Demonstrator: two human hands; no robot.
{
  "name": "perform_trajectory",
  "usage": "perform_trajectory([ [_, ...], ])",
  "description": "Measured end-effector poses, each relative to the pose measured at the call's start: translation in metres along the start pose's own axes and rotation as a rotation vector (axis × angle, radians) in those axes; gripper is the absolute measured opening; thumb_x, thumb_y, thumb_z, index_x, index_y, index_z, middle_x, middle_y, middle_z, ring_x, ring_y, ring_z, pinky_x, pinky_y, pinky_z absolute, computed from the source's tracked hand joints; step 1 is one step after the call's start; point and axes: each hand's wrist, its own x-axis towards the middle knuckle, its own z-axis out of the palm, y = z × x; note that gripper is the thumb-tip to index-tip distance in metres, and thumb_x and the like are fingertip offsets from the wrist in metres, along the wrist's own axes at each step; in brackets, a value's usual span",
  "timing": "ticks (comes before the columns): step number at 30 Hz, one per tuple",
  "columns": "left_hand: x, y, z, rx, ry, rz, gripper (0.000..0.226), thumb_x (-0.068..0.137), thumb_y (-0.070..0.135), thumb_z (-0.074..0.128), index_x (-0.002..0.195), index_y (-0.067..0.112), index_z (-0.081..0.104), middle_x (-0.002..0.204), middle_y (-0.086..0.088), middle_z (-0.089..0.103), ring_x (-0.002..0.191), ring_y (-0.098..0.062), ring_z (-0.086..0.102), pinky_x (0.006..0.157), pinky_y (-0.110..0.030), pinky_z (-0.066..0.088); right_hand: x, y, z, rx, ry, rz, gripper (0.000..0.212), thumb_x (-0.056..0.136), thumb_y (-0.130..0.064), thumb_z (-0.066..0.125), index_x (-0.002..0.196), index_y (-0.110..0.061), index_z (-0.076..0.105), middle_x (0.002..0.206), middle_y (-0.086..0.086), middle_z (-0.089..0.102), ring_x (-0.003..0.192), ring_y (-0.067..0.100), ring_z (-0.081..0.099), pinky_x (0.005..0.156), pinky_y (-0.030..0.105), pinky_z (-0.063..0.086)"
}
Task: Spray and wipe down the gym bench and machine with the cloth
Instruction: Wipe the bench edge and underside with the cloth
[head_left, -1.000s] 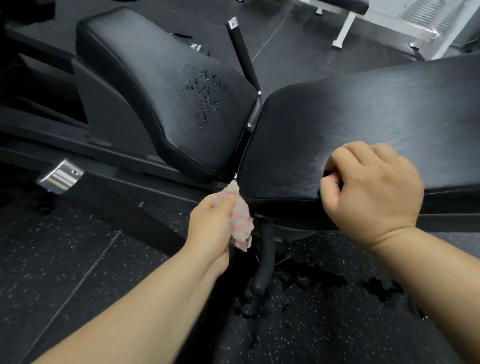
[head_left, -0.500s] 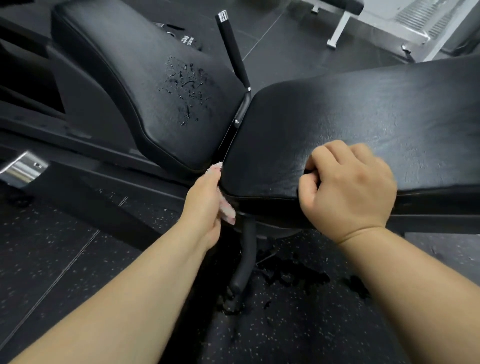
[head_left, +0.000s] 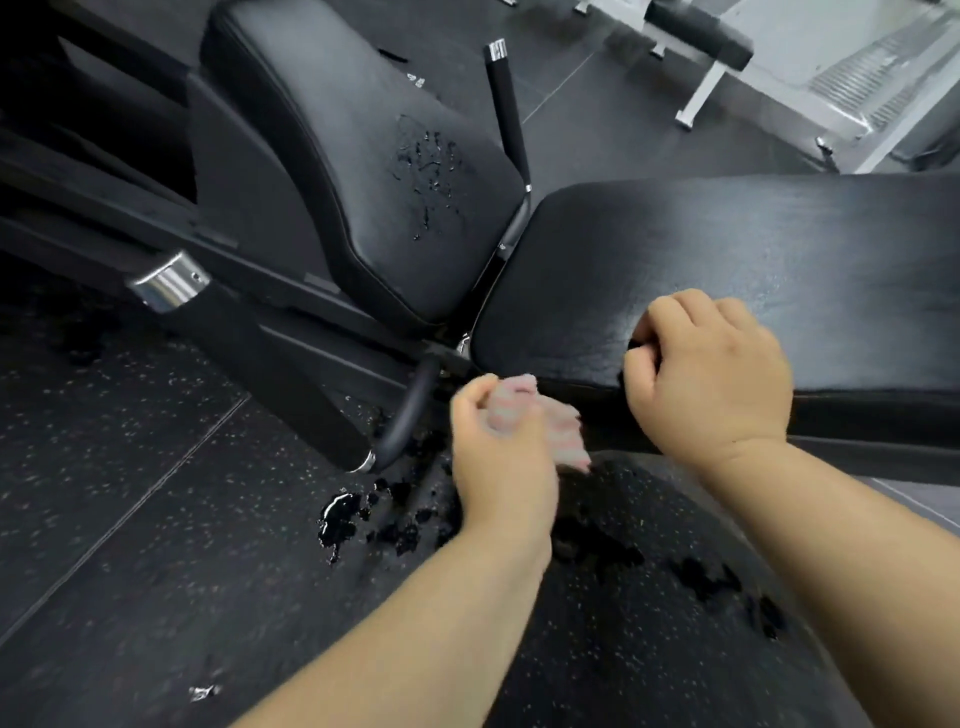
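Cloth: the pink-and-white striped cloth (head_left: 545, 421) is sitting bunched in the left hand (head_left: 498, 457), just under the near corner of the flat black vinyl bench pad (head_left: 727, 249), at 6 o'clock of the view's centre.
Left grip: the fingers are curling round the cloth and pinching it into a wad; the hand is smearing with motion.
Right grip: the right hand (head_left: 711, 379), at 3 o'clock of the cloth, is fisting over the pad's near edge. It seems to be clamping the edge, though the thumb side is too dark to be sure.
Unwiped spray: beads of liquid (head_left: 431, 176) are sitting on the tilted black vinyl seat pad (head_left: 337, 156), at 11 o'clock of the cloth.
Risk, missed patch: the wad is working low, so those beads could be draining toward the hinge gap before it reaches them.
Risk, floor: dark wet puddles (head_left: 343, 514) are lying on the speckled black rubber floor (head_left: 130, 519), at 8 o'clock of the left hand, and a shifting foot could be slipping there.
Risk, snag: the wad is passing near the curved black frame tube (head_left: 410, 415) and could be catching on it.
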Motion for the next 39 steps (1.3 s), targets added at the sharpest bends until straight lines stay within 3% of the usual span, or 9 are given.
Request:
perform_trajectory([
  [7, -0.004, -0.008, 0.020, 0.035, 0.226, -0.077, 0.018, 0.090, 0.014, 0.045, 0.082, 0.009, 0.061, 0.069, -0.006, 0.064, 0.055, -0.019, 0.050, 0.041, -0.022, 0.033, 0.008, 0.091, -0.051, -0.196, 0.007, 0.112, 0.028, 0.083, -0.029, 0.045, 0.081, -0.009, 0.064, 0.092, 0.016, 0.064, 0.092, 0.040, 0.050, 0.071, 0.042, 0.041],
  [13, -0.039, -0.035, 0.050, 0.274, 0.166, 0.044, 0.023, 0.095, 0.024, 0.051, 0.084, 0.008, 0.064, 0.079, -0.009, 0.068, 0.070, -0.016, 0.060, 0.066, -0.024, 0.047, -0.004, 0.101, -0.035, -0.211, 0.093, 0.117, 0.031, 0.080, -0.030, 0.041, 0.081, -0.005, 0.059, 0.088, 0.018, 0.058, 0.084, 0.040, 0.046, 0.061, 0.037, 0.025],
  [16, -0.046, -0.034, 0.043, 0.245, 0.049, 0.050, 0.017, 0.093, 0.010, 0.055, 0.084, -0.002, 0.064, 0.074, -0.018, 0.066, 0.057, -0.009, 0.053, 0.053, -0.015, 0.044, -0.005, 0.105, -0.037, -0.189, 0.133, 0.127, 0.031, 0.080, -0.030, 0.040, 0.082, -0.007, 0.060, 0.087, 0.015, 0.059, 0.084, 0.038, 0.044, 0.061, 0.036, 0.027],
  [20, -0.006, -0.011, 0.012, -0.039, 0.269, 0.084, 0.020, 0.093, 0.000, 0.042, 0.100, 0.011, 0.058, 0.076, -0.012, 0.069, 0.054, -0.022, 0.056, 0.041, -0.024, 0.033, -0.005, 0.101, -0.036, -0.168, 0.134, 0.127, 0.028, 0.080, -0.028, 0.042, 0.080, -0.007, 0.061, 0.086, 0.013, 0.059, 0.083, 0.037, 0.045, 0.061, 0.035, 0.028],
  [23, 0.021, 0.005, -0.001, -0.019, 0.359, 0.099, 0.028, 0.089, -0.001, 0.038, 0.069, 0.016, 0.049, 0.073, -0.010, 0.062, 0.058, -0.024, 0.049, 0.041, -0.023, 0.028, -0.004, 0.100, -0.035, -0.172, 0.149, 0.142, 0.028, 0.079, -0.028, 0.042, 0.079, -0.007, 0.060, 0.086, 0.014, 0.059, 0.083, 0.038, 0.045, 0.061, 0.036, 0.027],
  [26, 0.013, -0.002, 0.018, 0.078, 0.359, 0.117, 0.029, 0.093, 0.025, 0.044, 0.065, 0.018, 0.051, 0.067, -0.005, 0.057, 0.050, -0.021, 0.048, 0.041, -0.028, 0.037, -0.005, 0.100, -0.034, -0.194, 0.146, 0.156, 0.028, 0.080, -0.028, 0.042, 0.080, -0.007, 0.060, 0.087, 0.014, 0.059, 0.083, 0.038, 0.046, 0.061, 0.036, 0.027],
  [30, -0.016, -0.022, 0.035, 0.157, 0.329, 0.121, 0.027, 0.084, 0.041, 0.052, 0.086, 0.020, 0.067, 0.105, -0.013, 0.067, 0.069, -0.024, 0.070, 0.057, -0.028, 0.056, -0.004, 0.099, -0.033, -0.208, 0.152, 0.162, 0.029, 0.080, -0.029, 0.040, 0.079, -0.008, 0.059, 0.088, 0.014, 0.059, 0.084, 0.038, 0.046, 0.061, 0.037, 0.027],
  [34, -0.046, -0.031, 0.054, 0.150, 0.139, 0.086, 0.014, 0.092, 0.018, 0.062, 0.086, 0.007, 0.069, 0.105, -0.003, 0.058, 0.075, 0.000, 0.065, 0.062, -0.010, 0.047, -0.006, 0.100, -0.033, -0.232, 0.142, 0.135, 0.028, 0.081, -0.028, 0.041, 0.080, -0.007, 0.059, 0.087, 0.014, 0.059, 0.082, 0.037, 0.046, 0.060, 0.036, 0.025],
  [39, -0.045, -0.032, 0.043, 0.130, 0.058, 0.048, 0.009, 0.092, 0.018, 0.059, 0.090, 0.018, 0.068, 0.091, -0.009, 0.066, 0.065, -0.021, 0.060, 0.044, -0.027, 0.040, -0.007, 0.100, -0.036, -0.216, 0.132, 0.117, 0.028, 0.082, -0.029, 0.041, 0.082, -0.006, 0.059, 0.090, 0.014, 0.059, 0.084, 0.037, 0.045, 0.062, 0.037, 0.025],
])
